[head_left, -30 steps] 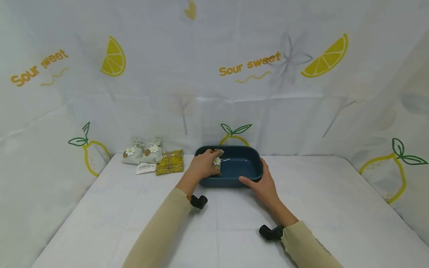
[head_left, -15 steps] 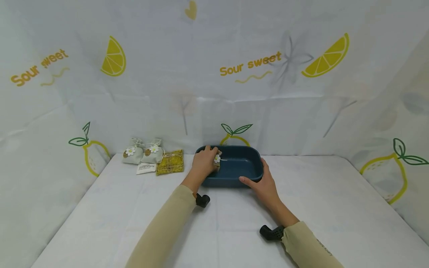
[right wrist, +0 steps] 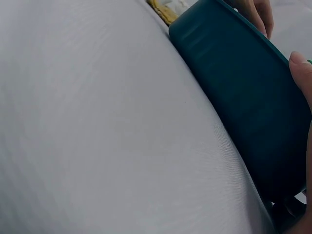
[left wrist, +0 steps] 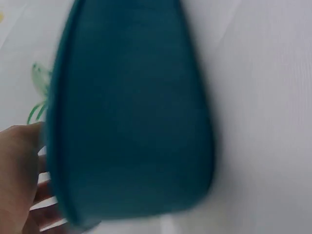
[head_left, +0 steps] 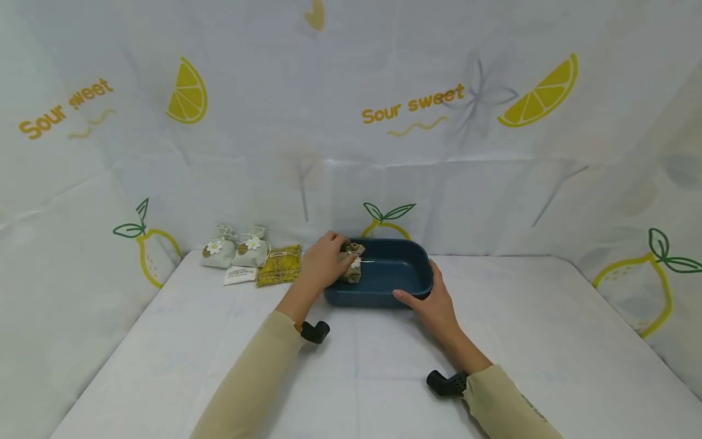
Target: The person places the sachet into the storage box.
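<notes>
A dark blue rectangular basin stands at the back middle of the table. Inside its left end is a small brown drawstring sachet with a white flower and cord. My left hand is over the basin's left rim, fingers loosely extended beside the sachet; any contact with it is hard to tell. Blurred in the left wrist view, the basin hides part of that hand. My right hand grips the basin's right end, its thumb at the front rim and the other fingers round the side.
Left of the basin lie two pale drawstring sachets with white flowers, a yellow patterned flat pouch and a small white printed label. A lemon-print cloth hangs behind the white table.
My left hand went further left over the basin's end and then drew back from the sachet, uncovering more of it. The right hand stays on the basin's right end.
</notes>
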The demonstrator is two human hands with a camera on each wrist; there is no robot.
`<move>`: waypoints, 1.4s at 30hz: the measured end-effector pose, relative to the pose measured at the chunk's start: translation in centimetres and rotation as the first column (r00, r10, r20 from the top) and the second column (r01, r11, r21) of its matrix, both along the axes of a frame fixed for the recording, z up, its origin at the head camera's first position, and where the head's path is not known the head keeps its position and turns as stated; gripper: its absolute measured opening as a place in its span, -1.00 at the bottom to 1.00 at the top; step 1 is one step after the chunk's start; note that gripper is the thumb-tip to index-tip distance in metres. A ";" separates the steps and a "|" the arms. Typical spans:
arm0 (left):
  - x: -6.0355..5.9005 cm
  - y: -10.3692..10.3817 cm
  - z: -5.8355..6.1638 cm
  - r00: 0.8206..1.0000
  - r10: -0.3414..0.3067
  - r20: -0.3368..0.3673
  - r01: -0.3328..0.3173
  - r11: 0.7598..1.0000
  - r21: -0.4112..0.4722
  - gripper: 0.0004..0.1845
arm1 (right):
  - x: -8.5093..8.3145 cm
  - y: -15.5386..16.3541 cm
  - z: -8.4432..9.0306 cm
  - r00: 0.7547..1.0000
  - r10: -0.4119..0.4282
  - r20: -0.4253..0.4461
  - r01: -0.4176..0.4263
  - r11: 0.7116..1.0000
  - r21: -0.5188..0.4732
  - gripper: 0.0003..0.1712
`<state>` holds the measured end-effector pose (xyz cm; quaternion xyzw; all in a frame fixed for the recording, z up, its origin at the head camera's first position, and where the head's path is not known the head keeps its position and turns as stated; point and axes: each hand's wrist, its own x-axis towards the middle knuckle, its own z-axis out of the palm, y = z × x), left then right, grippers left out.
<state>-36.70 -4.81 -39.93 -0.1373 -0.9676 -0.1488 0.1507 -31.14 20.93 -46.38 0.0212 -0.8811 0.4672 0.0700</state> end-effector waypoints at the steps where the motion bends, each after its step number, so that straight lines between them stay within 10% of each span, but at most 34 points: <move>1: 0.1 -0.6 0.3 1.000 0.006 -0.017 -0.005 0.999 0.053 -0.53 | 0.0 0.0 0.0 1.000 0.000 -0.001 0.000 1.000 0.000 0.31; 10: 0.1 -7.8 1.4 0.980 0.195 -0.049 -0.184 0.968 0.173 -0.23 | -0.3 0.1 0.0 1.000 -0.002 -0.006 0.002 1.000 -0.002 0.30; 21: -0.3 -13.7 -0.2 0.973 0.227 0.029 -0.227 0.942 0.245 -0.01 | -0.1 0.2 0.1 1.000 -0.008 -0.014 0.008 1.000 0.022 0.30; 34: -1.2 -16.2 -3.3 0.950 0.209 0.230 -0.260 0.941 0.218 0.04 | -0.1 0.1 0.0 1.000 -0.010 -0.007 0.010 1.000 0.009 0.30; 42: -1.4 -16.3 -3.9 0.952 0.250 0.175 -0.286 0.932 0.223 -0.26 | 0.1 -0.1 0.1 1.000 -0.004 -0.006 0.004 1.000 -0.009 0.30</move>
